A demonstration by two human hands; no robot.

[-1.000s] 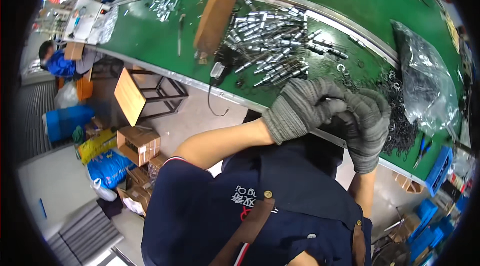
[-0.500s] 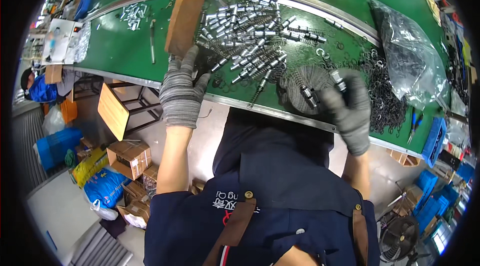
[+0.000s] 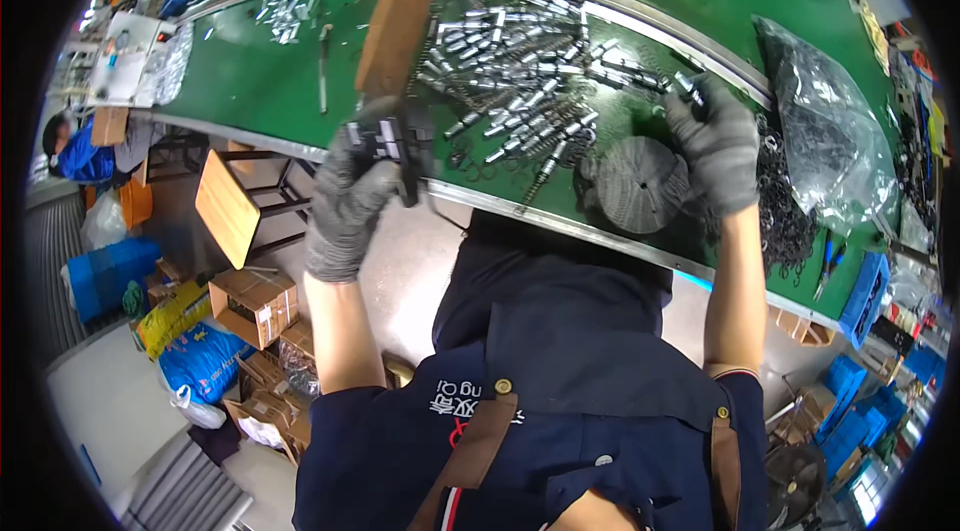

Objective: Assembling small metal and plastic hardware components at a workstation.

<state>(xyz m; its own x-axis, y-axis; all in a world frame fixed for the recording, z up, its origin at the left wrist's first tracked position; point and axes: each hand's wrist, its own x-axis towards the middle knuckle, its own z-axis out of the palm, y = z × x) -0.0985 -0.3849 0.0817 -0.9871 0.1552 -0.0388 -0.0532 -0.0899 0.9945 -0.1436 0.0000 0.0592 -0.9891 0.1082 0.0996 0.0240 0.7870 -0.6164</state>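
Note:
My left hand (image 3: 355, 196), in a grey knit glove, is closed around a dark black piece with shiny metal parts (image 3: 385, 143), by the near end of a brown wooden bar (image 3: 392, 41). Blur hides what kind of piece it is. My right hand (image 3: 718, 146), gloved alike, pinches a short silver metal shaft (image 3: 688, 86) above the right of the bench. A round grey ribbed disc (image 3: 640, 186) lies just left of that hand. Between the hands a heap of silver shafts with coil springs (image 3: 530, 91) covers the green bench top (image 3: 270, 81).
Black rings (image 3: 785, 216) pile up at the right, beside a clear plastic bag (image 3: 825, 116). Blue-handled pliers (image 3: 830, 261) lie near a blue bin (image 3: 865, 296). A metal rod (image 3: 323, 69) and small silver pieces (image 3: 287, 16) are at the left. A wooden-topped stool (image 3: 226, 209) stands below.
My right hand has moved up and away from the disc with the silver shaft. A sprung shaft no longer shows on the disc. My left hand has drawn back toward me, showing the black piece.

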